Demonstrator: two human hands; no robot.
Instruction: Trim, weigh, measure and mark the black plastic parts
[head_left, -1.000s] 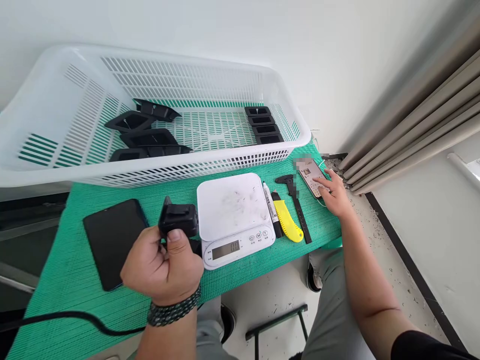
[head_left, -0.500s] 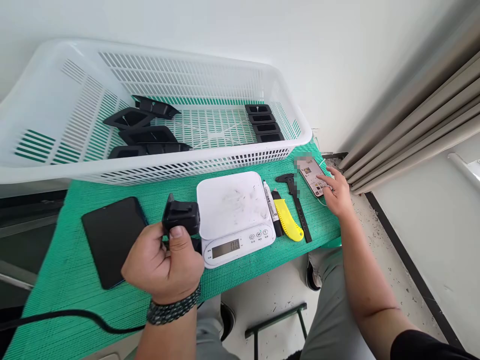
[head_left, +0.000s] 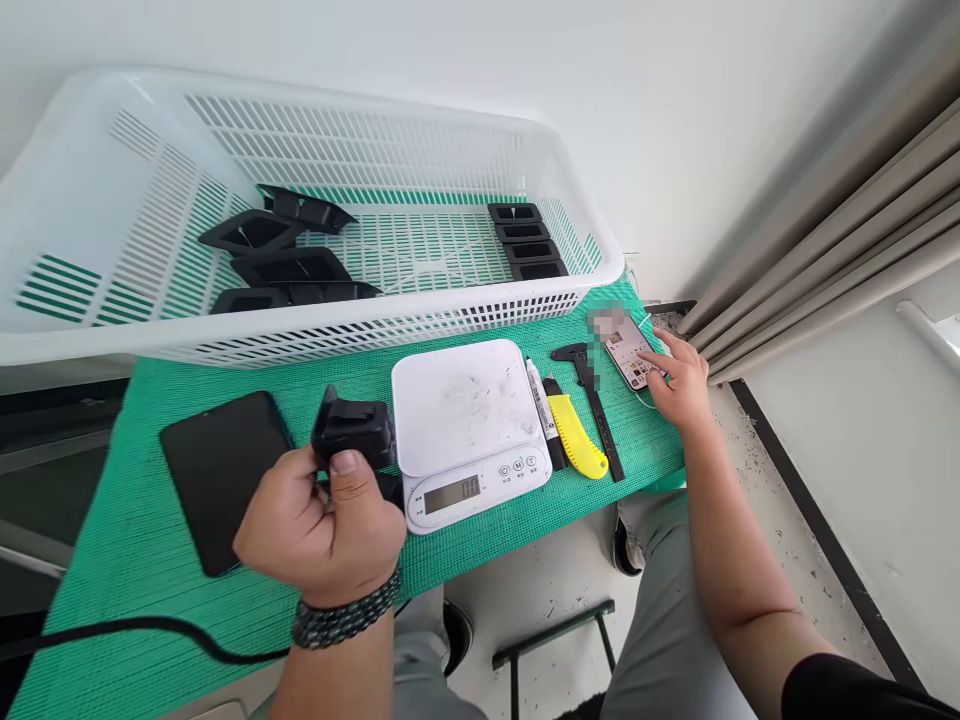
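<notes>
My left hand (head_left: 330,525), a braided bracelet at its wrist, is closed around a black moulded plastic part (head_left: 352,430), thumb pressed on its near face. This part is held up just left of a white digital scale (head_left: 465,405), whose pan carries dark specks. At the right, my right hand (head_left: 679,380) hovers over a lit smartphone (head_left: 628,350) with its fingers apart. One fingertip is at the screen; whether it touches I cannot tell. Between scale and phone lie a marker (head_left: 538,390), a yellow utility knife (head_left: 576,435) and a black caliper (head_left: 600,420).
A white plastic basket (head_left: 337,325) spans the back of the green-covered table (head_left: 142,500), holding several black hollow parts (head_left: 292,265) at left and right. A dark tablet (head_left: 225,475) lies at left. A black cable (head_left: 165,628) crosses the front left. Curtains (head_left: 840,240) hang at right.
The view has shifted slightly. My left hand and the black part have moved a little left and the part has turned slightly. My right hand stays over the phone with its fingers nearly unchanged.
</notes>
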